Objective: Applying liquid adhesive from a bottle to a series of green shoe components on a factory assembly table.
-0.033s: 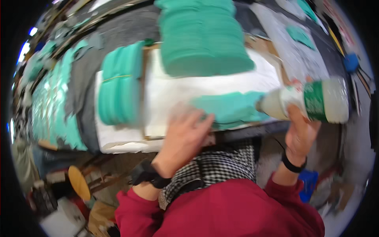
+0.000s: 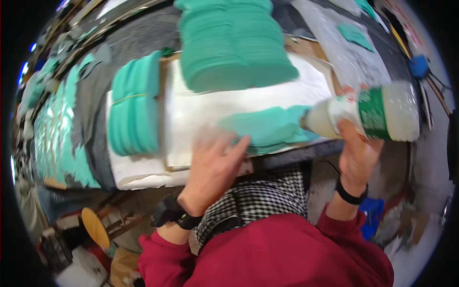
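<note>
My right hand [image 2: 357, 153] is wrapped round a plastic bottle [image 2: 400, 111] with a white and green label and pale contents. It is tipped nearly on its side, its narrow end pointing left over a low layer of flat turquoise pieces [image 2: 267, 125], foam- or fabric-like. At the left end of these pieces is my left hand [image 2: 215, 155], thumb stretched out near their edge. Its fingers are apart from the thumb and smeared by motion; nothing shows in them. White paper [image 2: 191, 119] lies under the pieces.
A tall stack of turquoise pieces [image 2: 236, 52] stands beyond the paper. To the left is a bundle [image 2: 134, 110] tied with a yellow band, then grey cloth [image 2: 93, 110] and turquoise sheets [image 2: 57, 138]. Clear plastic [image 2: 354, 57] lies at the back right. A round stool [image 2: 94, 227] stands below.
The table and its stacks sit slightly further left in the picture. My left hand has shifted a little left with them; the bottle stays tilted in my right hand.
</note>
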### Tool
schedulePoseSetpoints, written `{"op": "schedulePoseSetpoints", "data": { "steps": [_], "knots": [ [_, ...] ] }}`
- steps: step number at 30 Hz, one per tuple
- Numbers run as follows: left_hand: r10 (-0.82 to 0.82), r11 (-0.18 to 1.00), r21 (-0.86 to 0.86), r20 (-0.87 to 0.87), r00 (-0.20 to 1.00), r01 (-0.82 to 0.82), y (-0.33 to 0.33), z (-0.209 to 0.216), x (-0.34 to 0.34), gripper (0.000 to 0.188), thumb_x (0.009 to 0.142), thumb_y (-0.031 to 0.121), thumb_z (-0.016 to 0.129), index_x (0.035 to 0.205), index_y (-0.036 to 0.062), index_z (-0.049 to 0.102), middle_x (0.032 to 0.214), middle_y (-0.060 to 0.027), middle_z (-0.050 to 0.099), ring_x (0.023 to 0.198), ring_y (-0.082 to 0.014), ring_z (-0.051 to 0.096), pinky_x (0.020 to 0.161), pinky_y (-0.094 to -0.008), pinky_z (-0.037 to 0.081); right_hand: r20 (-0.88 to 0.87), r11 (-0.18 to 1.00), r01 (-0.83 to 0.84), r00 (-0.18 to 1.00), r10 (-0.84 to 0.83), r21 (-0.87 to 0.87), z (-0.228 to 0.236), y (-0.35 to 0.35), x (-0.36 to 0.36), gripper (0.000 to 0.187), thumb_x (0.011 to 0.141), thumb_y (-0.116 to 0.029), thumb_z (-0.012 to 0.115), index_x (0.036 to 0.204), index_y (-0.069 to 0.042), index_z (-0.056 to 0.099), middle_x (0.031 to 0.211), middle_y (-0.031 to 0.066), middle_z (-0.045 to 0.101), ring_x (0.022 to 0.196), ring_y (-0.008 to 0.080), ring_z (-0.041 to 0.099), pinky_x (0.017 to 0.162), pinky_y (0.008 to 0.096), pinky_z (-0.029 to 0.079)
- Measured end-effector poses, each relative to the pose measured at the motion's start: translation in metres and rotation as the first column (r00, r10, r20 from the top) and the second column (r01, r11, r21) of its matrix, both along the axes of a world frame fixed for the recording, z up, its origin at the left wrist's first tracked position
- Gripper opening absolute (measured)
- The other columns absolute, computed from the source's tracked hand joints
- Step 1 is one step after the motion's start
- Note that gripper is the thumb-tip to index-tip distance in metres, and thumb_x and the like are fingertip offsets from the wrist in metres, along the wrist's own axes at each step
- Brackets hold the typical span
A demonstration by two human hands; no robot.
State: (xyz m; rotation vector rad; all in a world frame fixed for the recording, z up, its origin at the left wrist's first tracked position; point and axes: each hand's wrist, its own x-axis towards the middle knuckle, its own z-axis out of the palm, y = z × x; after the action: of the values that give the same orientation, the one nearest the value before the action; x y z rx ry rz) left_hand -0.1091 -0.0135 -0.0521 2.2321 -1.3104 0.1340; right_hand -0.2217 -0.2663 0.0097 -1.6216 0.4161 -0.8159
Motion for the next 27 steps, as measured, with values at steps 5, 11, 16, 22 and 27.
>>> {"op": "schedulePoseSetpoints", "data": {
  "steps": [5,11,16,22,27],
  "knots": [
    [0.054,0.997,-0.050,0.001,0.999,-0.054,-0.015,-0.009,-0.008,0.040,0.076,0.007,0.080,0.114,0.0170,0.075,0.106,-0.0034,0.062,0.108,-0.0287,0.058,0.109,-0.0549,0.040,-0.053,0.980,-0.193,0.980,0.191,-0.036,0.004,0.019,0.015,0.077,0.077,0.002,0.085,0.144,0.001,0.047,0.130,0.0189,0.065,0.124,0.0290,0.062,0.107,0.0433,0.050],
    [0.100,0.994,-0.042,0.001,0.995,-0.100,-0.018,-0.004,-0.017,0.034,0.078,0.005,0.078,0.109,0.0167,0.076,0.100,-0.0009,0.064,0.106,-0.0282,0.058,0.110,-0.0547,0.039,-0.136,0.961,-0.256,0.961,0.241,-0.104,-0.002,0.020,0.015,0.069,0.078,0.001,0.086,0.139,0.002,0.054,0.127,0.0166,0.067,0.119,0.0254,0.064,0.102,0.0401,0.053],
    [0.123,0.990,-0.074,-0.005,0.992,-0.123,-0.014,-0.007,-0.017,0.029,0.079,0.005,0.078,0.106,0.0165,0.077,0.098,0.0004,0.066,0.106,-0.0279,0.058,0.110,-0.0543,0.038,-0.133,0.995,0.064,0.988,-0.073,-0.074,0.003,-0.020,0.000,0.044,0.083,0.002,0.082,0.124,0.002,0.066,0.115,0.0117,0.073,0.099,0.0195,0.071,0.094,0.0340,0.055],
    [0.129,0.988,-0.081,0.005,0.992,-0.128,-0.017,-0.009,-0.014,0.028,0.078,0.003,0.078,0.103,0.0160,0.076,0.097,0.0008,0.067,0.105,-0.0277,0.058,0.110,-0.0544,0.038,-0.007,0.997,-0.071,0.997,0.071,0.019,-0.003,-0.003,0.024,0.049,0.082,-0.001,0.085,0.126,0.002,0.065,0.113,0.0077,0.072,0.101,0.0156,0.068,0.088,0.0308,0.057],
    [0.153,0.985,-0.076,-0.005,0.988,-0.153,-0.014,-0.008,-0.017,0.029,0.076,0.002,0.079,0.102,0.0153,0.076,0.097,0.0003,0.067,0.103,-0.0275,0.059,0.111,-0.0528,0.037,-0.180,0.991,-0.086,0.981,0.066,-0.106,0.002,-0.032,0.044,0.050,0.082,-0.005,0.085,0.125,0.002,0.062,0.112,0.0082,0.072,0.099,0.0153,0.068,0.087,0.0305,0.057]
  ]
}}
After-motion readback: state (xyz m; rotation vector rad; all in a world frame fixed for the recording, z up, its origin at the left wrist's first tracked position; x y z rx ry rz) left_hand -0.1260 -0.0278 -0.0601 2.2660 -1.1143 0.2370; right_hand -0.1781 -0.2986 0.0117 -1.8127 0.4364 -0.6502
